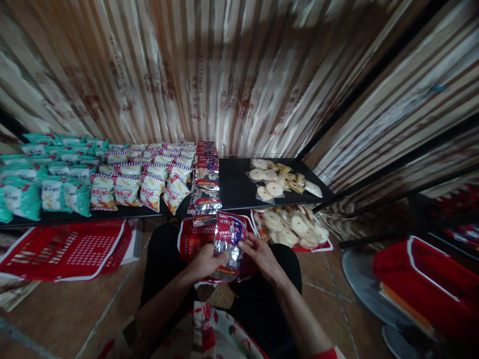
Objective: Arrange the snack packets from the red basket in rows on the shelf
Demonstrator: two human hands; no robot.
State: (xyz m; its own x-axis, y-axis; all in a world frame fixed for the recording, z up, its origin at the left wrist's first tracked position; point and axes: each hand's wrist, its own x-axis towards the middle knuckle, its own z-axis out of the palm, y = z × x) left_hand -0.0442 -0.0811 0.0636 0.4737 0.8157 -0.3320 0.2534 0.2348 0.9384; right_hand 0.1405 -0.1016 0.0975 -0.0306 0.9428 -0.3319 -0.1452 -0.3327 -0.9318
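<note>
Between my knees I hold up a red and silver snack packet (229, 234) with a purple picture on it. My left hand (207, 262) grips its lower left side, the thumb lying on the front. At its right edge, the fingers of my right hand (260, 253) pinch the packet. Under both hands stands a red plastic basket (183, 234), and its contents are mostly hidden. Just beyond, a column of similar red and silver packets (207, 179) lies overlapped on the black shelf (235, 184).
White snack bags (151, 192) and turquoise bags (52, 194) fill the shelf's left side. Pale round packaged pieces (267, 179) lie on its right, with more in a basket (295, 227) below. Other red baskets stand left (75, 249) and right (419, 279).
</note>
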